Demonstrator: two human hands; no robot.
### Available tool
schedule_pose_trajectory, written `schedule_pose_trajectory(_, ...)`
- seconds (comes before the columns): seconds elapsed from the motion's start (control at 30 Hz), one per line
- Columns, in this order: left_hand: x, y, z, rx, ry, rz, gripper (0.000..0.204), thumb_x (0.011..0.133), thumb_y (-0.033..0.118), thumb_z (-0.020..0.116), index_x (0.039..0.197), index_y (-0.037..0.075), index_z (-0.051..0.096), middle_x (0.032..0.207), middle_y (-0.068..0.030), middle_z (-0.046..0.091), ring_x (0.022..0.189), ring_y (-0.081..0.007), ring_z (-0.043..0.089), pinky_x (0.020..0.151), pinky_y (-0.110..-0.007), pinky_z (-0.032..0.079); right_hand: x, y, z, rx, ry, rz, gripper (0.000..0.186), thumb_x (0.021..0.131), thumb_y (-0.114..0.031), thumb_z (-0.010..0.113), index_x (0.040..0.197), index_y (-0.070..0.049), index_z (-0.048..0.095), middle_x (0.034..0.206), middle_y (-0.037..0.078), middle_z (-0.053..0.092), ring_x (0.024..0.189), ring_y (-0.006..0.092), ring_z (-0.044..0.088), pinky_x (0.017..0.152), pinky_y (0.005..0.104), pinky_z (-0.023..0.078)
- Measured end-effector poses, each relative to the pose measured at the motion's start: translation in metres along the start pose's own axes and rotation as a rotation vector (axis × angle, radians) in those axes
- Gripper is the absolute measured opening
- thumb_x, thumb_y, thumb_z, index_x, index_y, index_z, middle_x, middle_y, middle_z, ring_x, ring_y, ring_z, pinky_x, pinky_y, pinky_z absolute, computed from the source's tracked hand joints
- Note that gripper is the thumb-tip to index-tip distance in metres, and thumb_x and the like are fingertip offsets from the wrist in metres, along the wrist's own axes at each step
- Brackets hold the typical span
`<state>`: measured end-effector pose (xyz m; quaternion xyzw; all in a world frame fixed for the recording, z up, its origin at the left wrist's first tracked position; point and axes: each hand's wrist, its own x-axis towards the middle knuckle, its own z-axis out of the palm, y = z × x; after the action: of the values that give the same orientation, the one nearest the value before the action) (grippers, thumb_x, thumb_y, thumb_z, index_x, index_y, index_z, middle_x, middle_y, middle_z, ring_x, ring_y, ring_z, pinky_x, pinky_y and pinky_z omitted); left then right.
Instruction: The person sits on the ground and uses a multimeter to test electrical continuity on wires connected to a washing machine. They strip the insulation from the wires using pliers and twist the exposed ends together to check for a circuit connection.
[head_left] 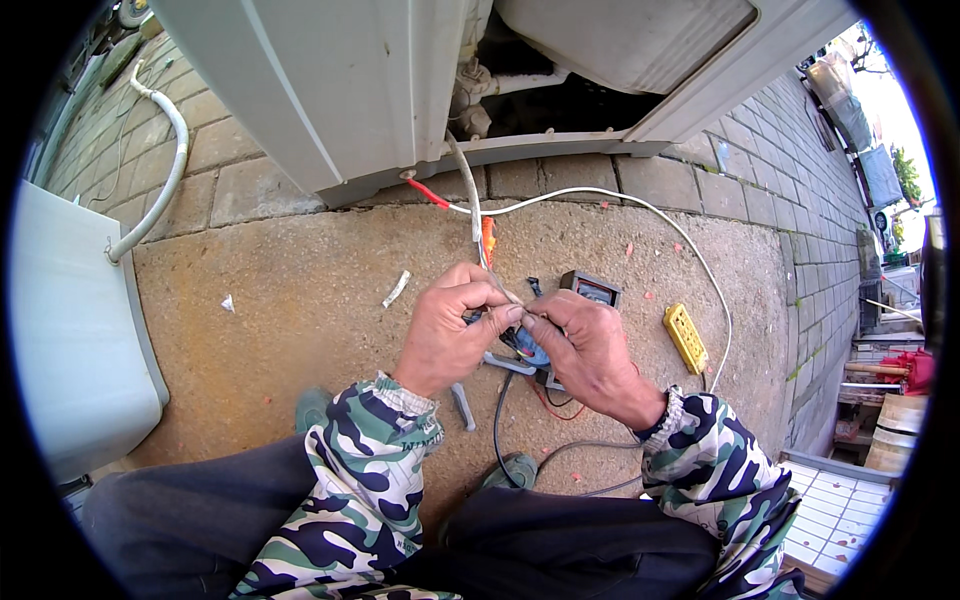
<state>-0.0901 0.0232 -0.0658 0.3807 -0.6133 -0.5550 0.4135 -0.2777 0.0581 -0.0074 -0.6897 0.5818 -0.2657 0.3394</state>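
Note:
A greyish-white cable (pixel 466 185) comes out of the open appliance (pixel 380 90) and runs down to my hands. My left hand (pixel 450 325) is closed, pinching the cable close to its end between thumb and fingers. Right beside it, my right hand (pixel 590 350) pinches the same end, thumb tips almost touching. The fingers hide most of the cable's tip. Just above my hands, an orange-handled tool (pixel 488 240) lies by the cable. Beneath them sit a partly covered blue item (pixel 530 346) and a dark box with a window (pixel 592 288), perhaps a meter.
A yellow power strip (pixel 685 338) lies to the right, near a white cord (pixel 650 208) with a red sleeve (pixel 428 193). A short white offcut (pixel 397 289) is on the concrete. At left stands a white cabinet (pixel 80 330) with a hose (pixel 180 150). A black cable (pixel 498 430) passes my feet.

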Motion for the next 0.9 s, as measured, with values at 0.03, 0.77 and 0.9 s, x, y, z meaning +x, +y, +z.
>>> schedule_pose_trajectory(0.03,0.0,0.001,-0.002,0.029,-0.011,-0.003,0.014,0.088,0.014,0.077,0.092,0.001,0.073,0.089,-0.0042,0.058,0.085,-0.015,0.057,0.077,-0.028,0.046,0.0,0.0,-0.001,-0.006,0.002,0.009,0.01,0.091,-0.005,0.065,0.095,0.003,0.069,0.086,0.019,0.065,0.08,0.0361,0.066,0.069,0.0409,0.052)
schedule_pose_trajectory(0.77,-0.006,-0.046,-0.002,-0.075,0.034,-0.164,0.019,0.091,-0.005,0.067,0.11,-0.003,0.069,0.11,-0.0069,0.061,0.098,-0.0134,0.064,0.084,-0.026,0.055,0.053,0.111,0.011,-0.06,-0.069,0.068,0.017,0.088,-0.009,0.065,0.097,0.002,0.073,0.092,0.022,0.069,0.088,0.0391,0.068,0.08,0.0425,0.054)
schedule_pose_trajectory(0.9,-0.007,-0.054,-0.003,-0.017,0.084,-0.16,0.017,0.093,-0.003,0.067,0.11,-0.004,0.069,0.11,-0.0064,0.06,0.096,-0.0128,0.063,0.083,-0.026,0.054,0.066,0.137,0.012,-0.09,-0.052,0.085,0.023,0.089,-0.014,0.065,0.102,0.003,0.073,0.097,0.025,0.07,0.091,0.0413,0.068,0.082,0.0441,0.054)
